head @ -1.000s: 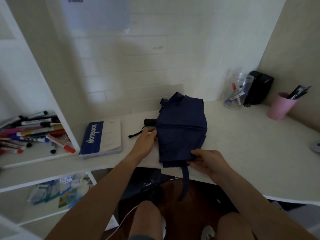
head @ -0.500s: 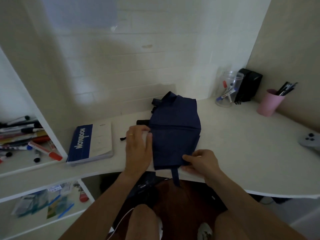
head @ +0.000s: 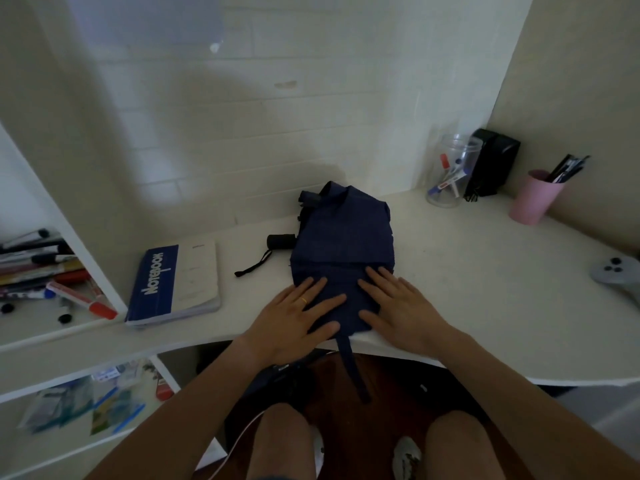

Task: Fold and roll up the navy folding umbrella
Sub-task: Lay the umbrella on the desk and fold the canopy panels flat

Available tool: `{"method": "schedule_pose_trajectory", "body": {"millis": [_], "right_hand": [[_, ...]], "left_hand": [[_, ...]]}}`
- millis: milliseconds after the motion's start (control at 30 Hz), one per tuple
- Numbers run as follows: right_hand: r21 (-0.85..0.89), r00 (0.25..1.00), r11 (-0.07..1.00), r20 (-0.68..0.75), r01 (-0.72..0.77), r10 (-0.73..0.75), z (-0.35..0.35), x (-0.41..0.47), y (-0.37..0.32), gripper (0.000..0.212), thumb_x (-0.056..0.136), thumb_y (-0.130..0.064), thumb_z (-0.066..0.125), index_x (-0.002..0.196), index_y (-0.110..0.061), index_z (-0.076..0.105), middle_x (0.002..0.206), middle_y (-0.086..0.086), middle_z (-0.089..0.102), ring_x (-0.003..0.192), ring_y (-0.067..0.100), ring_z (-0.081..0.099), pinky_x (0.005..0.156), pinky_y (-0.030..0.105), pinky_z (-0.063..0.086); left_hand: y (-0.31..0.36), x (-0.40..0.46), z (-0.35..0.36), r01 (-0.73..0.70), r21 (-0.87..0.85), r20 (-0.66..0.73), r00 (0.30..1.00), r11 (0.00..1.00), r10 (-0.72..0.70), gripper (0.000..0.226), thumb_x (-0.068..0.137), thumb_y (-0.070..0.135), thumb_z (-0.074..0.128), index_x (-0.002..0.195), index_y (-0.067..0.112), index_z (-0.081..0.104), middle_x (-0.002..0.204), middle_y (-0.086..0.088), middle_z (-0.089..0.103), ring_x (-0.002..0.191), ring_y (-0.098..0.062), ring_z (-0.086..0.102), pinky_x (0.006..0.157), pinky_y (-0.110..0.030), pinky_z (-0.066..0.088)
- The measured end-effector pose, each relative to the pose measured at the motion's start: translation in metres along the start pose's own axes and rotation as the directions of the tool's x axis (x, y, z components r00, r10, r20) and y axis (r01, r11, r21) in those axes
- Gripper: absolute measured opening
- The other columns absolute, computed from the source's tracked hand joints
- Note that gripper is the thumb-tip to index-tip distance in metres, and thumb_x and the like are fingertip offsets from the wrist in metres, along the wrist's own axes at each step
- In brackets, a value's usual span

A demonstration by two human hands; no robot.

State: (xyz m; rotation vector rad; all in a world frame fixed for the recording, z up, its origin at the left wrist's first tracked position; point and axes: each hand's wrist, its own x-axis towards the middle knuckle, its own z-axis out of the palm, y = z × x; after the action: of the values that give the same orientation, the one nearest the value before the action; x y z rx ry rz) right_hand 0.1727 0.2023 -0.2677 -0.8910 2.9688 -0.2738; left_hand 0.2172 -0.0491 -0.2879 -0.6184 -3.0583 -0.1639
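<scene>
The navy folding umbrella (head: 343,237) lies flattened on the white desk (head: 485,278), its cloth folded into a rough rectangle. Its black handle (head: 281,241) sticks out on the left with a wrist cord trailing across the desk. A navy closing strap (head: 353,368) hangs over the desk's front edge. My left hand (head: 294,317) rests flat, fingers spread, on the near left part of the cloth. My right hand (head: 401,310) lies flat on the near right part. Neither hand grips anything.
A blue and white notebook (head: 176,278) lies left of the umbrella. A clear jar with markers (head: 448,174), a black box (head: 491,168) and a pink cup of pens (head: 535,197) stand at the back right. A grey game controller (head: 620,271) sits at the right. Shelves with markers (head: 52,271) are at the left.
Both hands let go of the cloth's edges and moved onto the umbrella, now pressing flat on its near half. The view tilted down and shifted.
</scene>
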Motion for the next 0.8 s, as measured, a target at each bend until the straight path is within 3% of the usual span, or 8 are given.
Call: {"method": "schedule_pose_trajectory", "body": {"millis": [33, 100, 233, 267, 333, 433, 667, 800], "right_hand": [[-0.019, 0.996, 1.000, 0.091, -0.023, 0.025, 0.002, -0.002, 0.007, 0.081, 0.091, -0.073, 0.017, 0.160, -0.030, 0.011, 0.166, -0.010, -0.003, 0.154, 0.011, -0.004, 0.126, 0.037, 0.006], [-0.015, 0.994, 1.000, 0.106, 0.005, -0.003, -0.002, -0.007, 0.011, 0.077, 0.096, -0.068, 0.020, 0.160, -0.029, 0.003, 0.166, -0.011, -0.008, 0.153, 0.007, -0.010, 0.125, 0.032, -0.001], [0.059, 0.993, 0.991, -0.016, 0.117, -0.116, -0.007, 0.001, -0.006, 0.060, 0.106, -0.049, 0.023, 0.160, -0.027, 0.009, 0.166, -0.011, -0.001, 0.153, 0.005, -0.004, 0.125, 0.029, -0.001], [0.047, 0.991, 0.990, -0.003, 0.134, -0.134, -0.004, 0.004, -0.009, 0.060, 0.105, -0.048, 0.021, 0.160, -0.027, 0.008, 0.165, -0.012, -0.003, 0.153, 0.006, -0.005, 0.126, 0.030, 0.000], [-0.020, 0.988, 0.990, 0.075, 0.137, -0.136, 0.005, 0.006, -0.009, 0.065, 0.101, -0.054, 0.011, 0.160, -0.026, 0.002, 0.164, -0.012, -0.009, 0.153, 0.007, -0.008, 0.126, 0.033, 0.001], [-0.074, 0.989, 0.990, 0.098, 0.118, -0.111, 0.015, 0.004, 0.001, 0.072, 0.095, -0.062, 0.004, 0.159, -0.029, -0.004, 0.164, -0.011, -0.016, 0.152, 0.007, -0.012, 0.126, 0.032, -0.002], [-0.093, 0.991, 0.990, 0.085, 0.111, -0.103, 0.000, -0.011, 0.025, 0.077, 0.093, -0.077, 0.014, 0.158, -0.039, -0.006, 0.165, -0.017, -0.013, 0.151, 0.000, -0.012, 0.123, 0.026, -0.005], [0.049, 0.994, 0.993, 0.039, 0.103, -0.105, -0.015, -0.013, 0.018, 0.077, 0.091, -0.075, 0.036, 0.157, -0.039, 0.018, 0.162, -0.021, 0.009, 0.149, -0.003, 0.008, 0.123, 0.024, 0.009]], "left_hand": [[-0.002, -0.003, -0.002, 0.020, 0.007, 0.023, 1.000, 1.000, -0.020, 0.062, 0.098, 0.074, 0.014, 0.155, 0.055, -0.004, 0.170, 0.006, -0.009, 0.156, -0.014, -0.009, 0.127, -0.038, -0.001], [-0.003, -0.008, -0.006, 0.048, 0.023, 0.043, 0.998, 0.999, -0.049, 0.066, 0.097, 0.075, 0.014, 0.157, 0.052, 0.000, 0.170, 0.005, -0.006, 0.157, -0.016, -0.006, 0.127, -0.039, -0.003], [0.003, 0.002, -0.016, 0.015, 0.013, -0.218, 0.976, 1.000, -0.012, 0.060, 0.105, 0.057, 0.017, 0.143, 0.029, 0.053, 0.159, -0.006, 0.042, 0.146, -0.025, 0.038, 0.124, -0.039, 0.021], [0.003, 0.006, -0.016, -0.019, 0.030, -0.257, 0.966, 0.999, 0.026, 0.058, 0.106, 0.053, 0.020, 0.140, 0.024, 0.057, 0.157, -0.006, 0.044, 0.145, -0.025, 0.041, 0.123, -0.039, 0.025], [0.000, 0.009, -0.010, -0.069, 0.052, -0.191, 0.979, 0.996, 0.077, 0.057, 0.106, 0.053, 0.024, 0.153, 0.026, 0.042, 0.166, 0.000, 0.029, 0.153, -0.018, 0.026, 0.126, -0.038, 0.020], [-0.009, 0.001, 0.001, -0.020, 0.032, -0.043, 0.999, 0.999, 0.022, 0.068, 0.102, 0.066, 0.016, 0.161, 0.035, 0.006, 0.170, 0.008, 0.002, 0.157, -0.011, 0.001, 0.128, -0.036, 0.007], [-0.027, -0.011, -0.002, 0.021, 0.104, -0.042, 0.999, 0.994, -0.016, 0.103, 0.085, 0.091, 0.020, 0.162, 0.026, -0.004, 0.170, 0.008, -0.006, 0.156, -0.009, -0.006, 0.127, -0.047, 0.004], [-0.024, -0.013, -0.011, 0.031, 0.027, 0.013, 0.999, 0.999, -0.031, 0.112, 0.082, 0.092, 0.031, 0.162, 0.022, -0.003, 0.169, 0.010, -0.009, 0.155, -0.007, -0.007, 0.128, -0.044, 0.002]]}}
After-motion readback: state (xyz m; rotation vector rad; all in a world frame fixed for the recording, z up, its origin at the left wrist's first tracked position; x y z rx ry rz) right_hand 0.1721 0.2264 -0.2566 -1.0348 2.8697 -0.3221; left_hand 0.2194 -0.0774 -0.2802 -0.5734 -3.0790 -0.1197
